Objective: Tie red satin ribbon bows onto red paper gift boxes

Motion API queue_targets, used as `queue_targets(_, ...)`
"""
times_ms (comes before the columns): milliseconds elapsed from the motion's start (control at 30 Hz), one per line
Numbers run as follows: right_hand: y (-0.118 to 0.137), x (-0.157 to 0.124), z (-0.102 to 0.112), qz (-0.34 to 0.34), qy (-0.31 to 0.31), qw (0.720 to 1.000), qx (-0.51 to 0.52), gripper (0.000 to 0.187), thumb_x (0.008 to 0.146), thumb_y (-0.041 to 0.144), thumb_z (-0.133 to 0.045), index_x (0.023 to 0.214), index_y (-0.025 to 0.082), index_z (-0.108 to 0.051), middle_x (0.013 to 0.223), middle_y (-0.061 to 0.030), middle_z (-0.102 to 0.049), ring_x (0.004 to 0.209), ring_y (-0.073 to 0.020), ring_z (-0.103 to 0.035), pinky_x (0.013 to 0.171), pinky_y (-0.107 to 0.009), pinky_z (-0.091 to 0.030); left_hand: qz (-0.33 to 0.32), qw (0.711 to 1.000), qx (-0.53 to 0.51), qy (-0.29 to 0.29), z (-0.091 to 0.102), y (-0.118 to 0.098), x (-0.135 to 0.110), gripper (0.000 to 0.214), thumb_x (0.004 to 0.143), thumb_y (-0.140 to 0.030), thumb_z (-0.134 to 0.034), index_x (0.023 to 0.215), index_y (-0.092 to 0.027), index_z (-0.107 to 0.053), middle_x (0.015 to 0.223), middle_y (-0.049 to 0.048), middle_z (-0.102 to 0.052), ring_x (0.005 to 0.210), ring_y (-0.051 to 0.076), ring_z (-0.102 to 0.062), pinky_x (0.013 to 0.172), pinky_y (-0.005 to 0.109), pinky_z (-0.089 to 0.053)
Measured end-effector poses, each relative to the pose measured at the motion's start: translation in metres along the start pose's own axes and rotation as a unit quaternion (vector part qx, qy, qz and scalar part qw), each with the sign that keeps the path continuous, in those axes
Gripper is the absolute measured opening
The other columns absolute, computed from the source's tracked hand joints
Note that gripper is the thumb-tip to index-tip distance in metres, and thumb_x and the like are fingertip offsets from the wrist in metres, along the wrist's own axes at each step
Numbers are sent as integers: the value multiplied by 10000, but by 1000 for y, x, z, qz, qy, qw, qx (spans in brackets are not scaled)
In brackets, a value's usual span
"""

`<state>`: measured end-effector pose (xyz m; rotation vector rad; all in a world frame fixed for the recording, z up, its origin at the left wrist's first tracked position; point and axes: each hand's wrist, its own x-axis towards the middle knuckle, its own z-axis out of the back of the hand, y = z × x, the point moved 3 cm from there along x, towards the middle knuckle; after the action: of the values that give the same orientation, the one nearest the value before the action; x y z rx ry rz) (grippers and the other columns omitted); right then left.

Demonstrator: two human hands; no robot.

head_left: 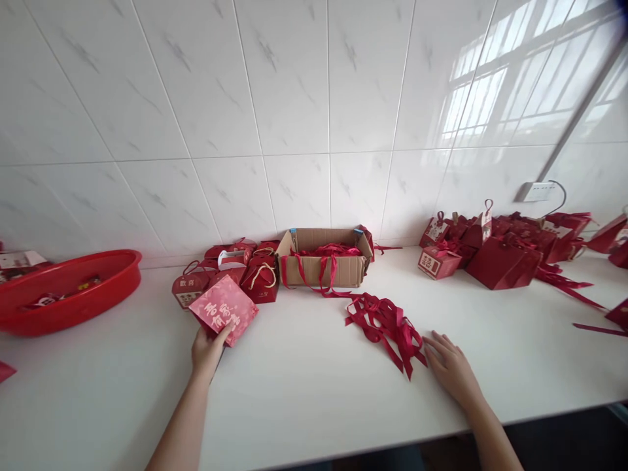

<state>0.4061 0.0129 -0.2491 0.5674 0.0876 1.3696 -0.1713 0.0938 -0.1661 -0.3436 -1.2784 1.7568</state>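
Note:
My left hand (209,353) grips a pink-red gift box (226,309) with white lettering, thumb on its front, fingers mostly hidden behind it. The box is tilted above the white table, in front of a cluster of red gift boxes (259,278). My right hand (450,366) rests palm down on the table with its fingers stretched out. Its fingertips are at the right edge of a loose heap of dark red ribbons (385,325), and nothing shows in its grasp.
An open cardboard box (324,271) of red ribbons stands against the tiled wall, some ribbons hanging over its front. A red oval basin (112,278) with small items is at left. Many red gift boxes (505,261) crowd the back right, below a power socket (538,191).

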Motion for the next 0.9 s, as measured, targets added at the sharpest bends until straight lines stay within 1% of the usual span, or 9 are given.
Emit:
queue_targets(167,2,1,0,-1,2,1000,-8,485,915,421,-340,1218,198,-647,1407,-124,-499,1358,-330,-375,1070,-520,-359,-166,971,16,171,-28,-24,-26,641,663,-513,-693,1185,-178,-534,1101,125,-695,989,308,-667,815,412,-553)
queue_targets(300,3,1,1,-5,-4,1000,-8,474,915,418,-347,1217,210,-647,1407,-115,-501,1353,-326,-386,1063,-524,-367,-307,907,43,285,-54,-45,-59,542,658,-566,-675,1092,-242,-654,1101,84,-711,1063,320,-633,906,433,-518)
queue_targets(367,4,1,2,-6,-5,1000,-4,474,913,422,-348,1208,213,-653,1402,-110,-507,1353,-322,-386,1064,-521,-367,-359,881,64,301,-66,-55,-69,477,700,-564,-637,1095,-299,-674,1181,54,-682,1169,321,-569,990,457,-459)
queue_targets(433,3,2,2,-7,-7,1000,-1,475,910,423,-348,1193,209,-663,1394,-111,-516,1353,-320,-388,1064,-516,-370,-389,876,87,272,-79,-68,-68,418,803,-496,-559,1171,-312,-634,1273,54,-624,1246,310,-502,1039,486,-405)
queue_targets(500,3,3,2,-9,-10,1000,5,474,907,423,-350,1183,210,-670,1389,-107,-523,1348,-321,-395,1062,-514,-376,-404,883,106,212,-95,-85,-56,441,862,-405,-507,1274,-255,-548,1345,103,-552,1293,314,-444,1067,518,-357)
queue_targets(633,3,4,3,-13,-17,1000,18,456,899,429,-365,1142,225,-692,1367,-93,-547,1327,-322,-426,1051,-516,-397,-425,887,140,112,-136,-127,-15,630,844,-250,-503,1433,-141,-308,1492,172,-351,1408,337,-249,1123,535,-251)
queue_targets(700,3,4,4,-13,-23,999,22,444,895,424,-371,1115,229,-704,1352,-89,-561,1313,-320,-445,1045,-513,-409,-430,885,159,85,-156,-144,4,685,823,-195,-499,1457,-129,-246,1510,171,-323,1429,347,-188,1120,549,-231)
queue_targets(800,3,3,4,-11,-32,999,29,431,894,419,-374,1097,240,-710,1341,-83,-571,1302,-321,-458,1035,-513,-423,-435,880,183,53,-176,-154,17,601,822,-204,-505,1402,-148,-356,1421,172,-454,1373,365,-303,1080,561,-256)
queue_targets(900,1,4,3,-7,-41,998,43,419,887,435,-389,1078,257,-717,1320,-74,-591,1289,-323,-474,1026,-514,-436,-435,879,196,8,-181,-145,9,417,869,-300,-491,1254,-140,-517,1261,202,-573,1239,372,-449,1002,537,-313)
